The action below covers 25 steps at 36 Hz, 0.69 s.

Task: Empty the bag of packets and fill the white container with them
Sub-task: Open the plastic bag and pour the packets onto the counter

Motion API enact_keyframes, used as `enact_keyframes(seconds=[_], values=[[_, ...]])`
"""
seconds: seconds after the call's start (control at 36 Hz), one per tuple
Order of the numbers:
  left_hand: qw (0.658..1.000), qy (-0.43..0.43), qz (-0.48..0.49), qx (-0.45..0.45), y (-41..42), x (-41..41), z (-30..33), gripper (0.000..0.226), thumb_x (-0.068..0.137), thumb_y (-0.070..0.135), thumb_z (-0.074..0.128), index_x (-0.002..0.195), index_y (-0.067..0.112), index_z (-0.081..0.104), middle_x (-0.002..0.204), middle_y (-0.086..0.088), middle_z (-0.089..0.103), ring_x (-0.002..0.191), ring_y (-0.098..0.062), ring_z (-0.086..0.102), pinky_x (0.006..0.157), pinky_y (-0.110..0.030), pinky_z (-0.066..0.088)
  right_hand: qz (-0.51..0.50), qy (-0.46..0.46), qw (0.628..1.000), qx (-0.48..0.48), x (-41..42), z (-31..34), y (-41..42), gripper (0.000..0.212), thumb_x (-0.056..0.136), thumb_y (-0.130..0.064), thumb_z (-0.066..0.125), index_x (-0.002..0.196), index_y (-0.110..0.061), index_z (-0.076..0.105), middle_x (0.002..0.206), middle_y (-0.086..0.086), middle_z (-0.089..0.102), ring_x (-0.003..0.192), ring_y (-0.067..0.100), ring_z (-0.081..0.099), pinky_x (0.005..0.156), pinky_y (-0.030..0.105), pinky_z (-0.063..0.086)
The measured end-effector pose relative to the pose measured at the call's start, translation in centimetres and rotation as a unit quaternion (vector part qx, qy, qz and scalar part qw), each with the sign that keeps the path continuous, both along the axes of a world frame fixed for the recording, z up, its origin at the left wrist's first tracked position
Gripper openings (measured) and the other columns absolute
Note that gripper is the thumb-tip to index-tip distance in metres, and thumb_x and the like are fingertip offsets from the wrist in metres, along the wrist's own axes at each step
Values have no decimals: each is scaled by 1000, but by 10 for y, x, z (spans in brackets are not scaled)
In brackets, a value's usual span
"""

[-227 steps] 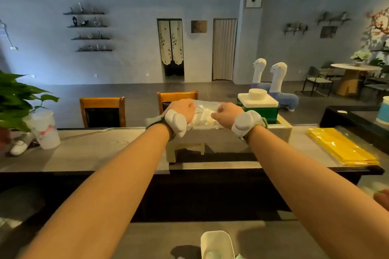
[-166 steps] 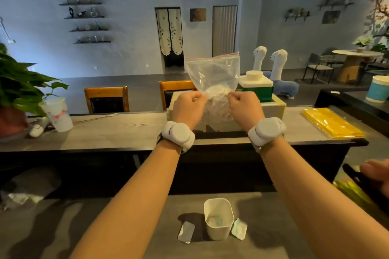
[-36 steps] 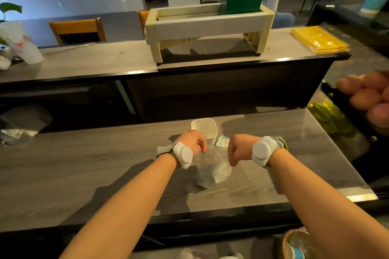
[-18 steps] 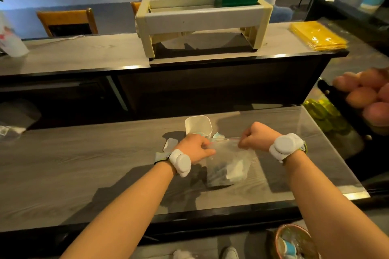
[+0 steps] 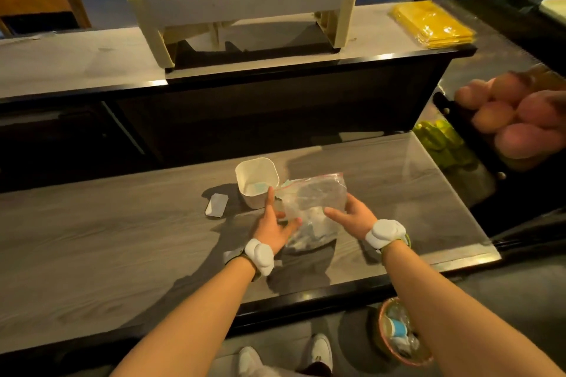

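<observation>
A clear zip bag (image 5: 315, 208) with a red strip at its mouth holds several pale packets and sits tilted just above the grey wooden table (image 5: 122, 242). My left hand (image 5: 271, 225) lies against its left side with fingers spread. My right hand (image 5: 352, 216) grips its right side, thumb across the front. The white container (image 5: 257, 180) stands upright just beyond my left fingers, with something pale blue inside. One packet (image 5: 216, 205) lies flat to the container's left. Another packet (image 5: 286, 183) peeks out between container and bag.
A cream rack (image 5: 245, 3) and a yellow stack (image 5: 432, 23) sit on the raised counter behind. Another person's hand (image 5: 514, 122) holds a dark object at the right edge, above green items (image 5: 441, 144). A basket (image 5: 398, 333) stands on the floor by my shoes.
The bag came down from chest height to the table beside the container. Since half a second ago my hands slid from the bag's mouth to its sides, and the bag tilted up.
</observation>
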State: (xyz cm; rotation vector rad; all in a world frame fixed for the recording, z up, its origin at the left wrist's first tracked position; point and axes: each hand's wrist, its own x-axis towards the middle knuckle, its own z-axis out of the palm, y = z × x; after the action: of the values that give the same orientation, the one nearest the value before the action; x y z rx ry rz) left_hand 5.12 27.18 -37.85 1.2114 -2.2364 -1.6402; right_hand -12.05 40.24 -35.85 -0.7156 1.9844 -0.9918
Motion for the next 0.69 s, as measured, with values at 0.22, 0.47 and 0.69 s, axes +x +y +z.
enact_keyframes(seconds=[0.22,0.47,0.69], values=[[998,-34,-50,-23,7,9,-24,113,65,35,85,148,34,9,116,9,54,106,-15,60,95,-35,50,25,-54,997,39,10,-35,15,64,77,-33,78,133,-21,49,115,-4,66,112,19,61,98,34,49],[994,-69,-87,1,3,2,-24,44,73,33,78,113,18,67,104,2,70,96,-15,64,91,-33,52,38,-15,999,22,11,-35,8,67,74,-30,81,132,-14,51,118,-3,66,110,14,62,98,33,50],[990,-83,8,114,0,-19,-1,40,76,53,65,66,17,52,66,-9,52,62,-22,53,64,-31,48,-120,-24,992,25,9,-24,1,55,89,-44,62,132,-14,49,116,9,61,93,24,63,80,40,57]])
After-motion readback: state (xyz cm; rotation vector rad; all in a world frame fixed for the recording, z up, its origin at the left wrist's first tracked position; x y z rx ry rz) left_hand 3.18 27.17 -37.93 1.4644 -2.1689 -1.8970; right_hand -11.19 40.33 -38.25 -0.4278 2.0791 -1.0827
